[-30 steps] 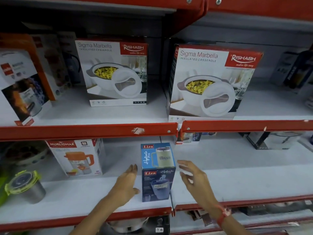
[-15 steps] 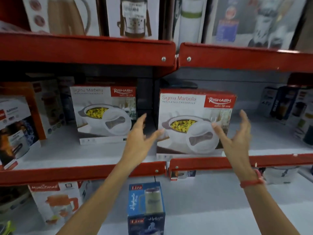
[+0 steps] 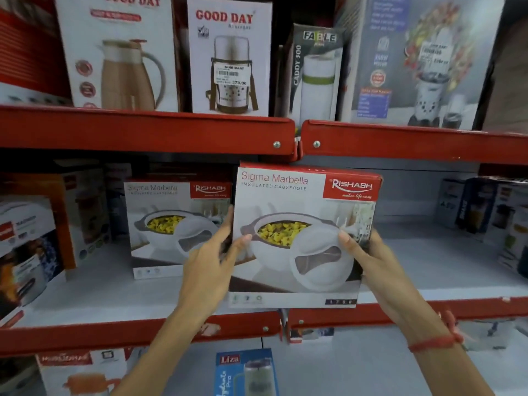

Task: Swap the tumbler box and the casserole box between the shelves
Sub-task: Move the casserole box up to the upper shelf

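A white and red casserole box [image 3: 303,212] marked "Sigma Marbella" is at the front edge of the middle shelf [image 3: 428,270], slightly tilted. My left hand [image 3: 211,261] grips its left side and my right hand [image 3: 368,258] grips its right side, thumbs on the front face. Whether the box's base touches the shelf I cannot tell. The blue tumbler box [image 3: 245,372] marked "Liza" stands upright on the lower shelf, directly below, partly cut off by the frame's bottom edge.
A second identical casserole box [image 3: 165,224] stands further back to the left. Other boxes crowd the middle shelf's far left [image 3: 28,252] and far right [image 3: 491,218]. The red top shelf rail [image 3: 143,130] carries flask and blender boxes. A jug box [image 3: 80,372] stands at lower left.
Both hands rose from the tumbler box on the lower shelf to the middle shelf and closed on the right casserole box, which has come forward. The view tilted upward.
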`<state>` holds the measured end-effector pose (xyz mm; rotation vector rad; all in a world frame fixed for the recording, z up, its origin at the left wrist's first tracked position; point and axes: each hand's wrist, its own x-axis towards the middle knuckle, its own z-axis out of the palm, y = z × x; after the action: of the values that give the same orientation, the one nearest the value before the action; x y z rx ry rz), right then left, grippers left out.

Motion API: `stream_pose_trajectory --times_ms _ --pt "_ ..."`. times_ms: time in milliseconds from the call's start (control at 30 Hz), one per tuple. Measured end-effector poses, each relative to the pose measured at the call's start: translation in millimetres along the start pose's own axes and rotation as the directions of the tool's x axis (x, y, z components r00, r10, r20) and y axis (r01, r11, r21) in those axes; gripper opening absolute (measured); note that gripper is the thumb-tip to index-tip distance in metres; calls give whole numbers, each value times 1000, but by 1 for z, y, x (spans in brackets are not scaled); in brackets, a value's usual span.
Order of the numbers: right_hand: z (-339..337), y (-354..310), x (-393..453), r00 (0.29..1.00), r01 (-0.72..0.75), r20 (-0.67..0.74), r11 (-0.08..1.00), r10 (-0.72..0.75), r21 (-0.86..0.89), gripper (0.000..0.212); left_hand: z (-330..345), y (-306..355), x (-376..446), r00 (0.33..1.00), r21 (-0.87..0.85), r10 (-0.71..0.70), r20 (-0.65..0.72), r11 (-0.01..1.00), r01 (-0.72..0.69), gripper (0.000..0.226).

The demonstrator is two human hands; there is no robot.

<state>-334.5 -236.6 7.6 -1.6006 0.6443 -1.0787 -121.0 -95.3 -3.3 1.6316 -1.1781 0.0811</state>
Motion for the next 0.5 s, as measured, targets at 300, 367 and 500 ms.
stream_pose_trajectory --times_ms 300,367,500 --pt "30 -39 -78 988 42 147 999 -37 -32 43 -92 13 -69 997 -69 -75 -14 995 73 52" --pt "37 -42 -93 984 35 173 999 -29 -30 39 -108 14 -82 996 -67 -92 -11 994 91 52" --pt "56 -45 -108 978 21 206 999 -11 -45 40 -128 9 -98 989 -76 -140 -48 988 136 52"
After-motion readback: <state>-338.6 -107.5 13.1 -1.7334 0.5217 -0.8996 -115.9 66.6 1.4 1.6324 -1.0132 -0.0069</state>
